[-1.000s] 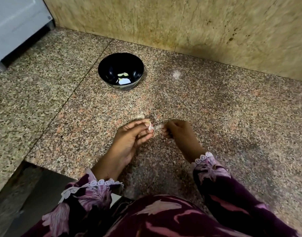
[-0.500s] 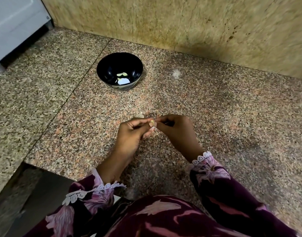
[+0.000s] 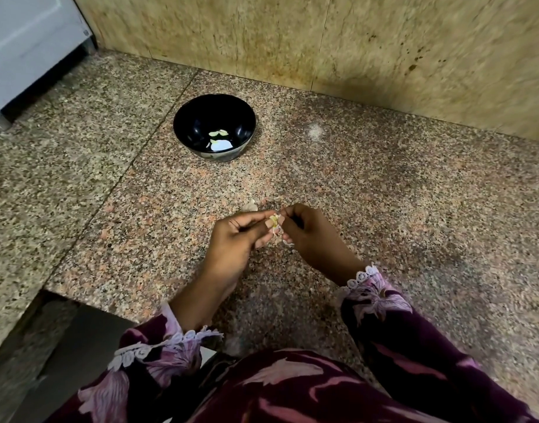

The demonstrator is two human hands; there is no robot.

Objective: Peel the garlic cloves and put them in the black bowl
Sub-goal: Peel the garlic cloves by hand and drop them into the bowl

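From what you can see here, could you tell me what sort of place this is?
Probably a home kitchen: a speckled granite counter against a tan stone-tiled wall, a white appliance at far left, and a black bowl holding peeled garlic.

Speckled granite tabletop [image 3: 414,193] with one seam line, backed by a stained beige stone wall [image 3: 353,41]; white appliance [image 3: 24,41] at far left.
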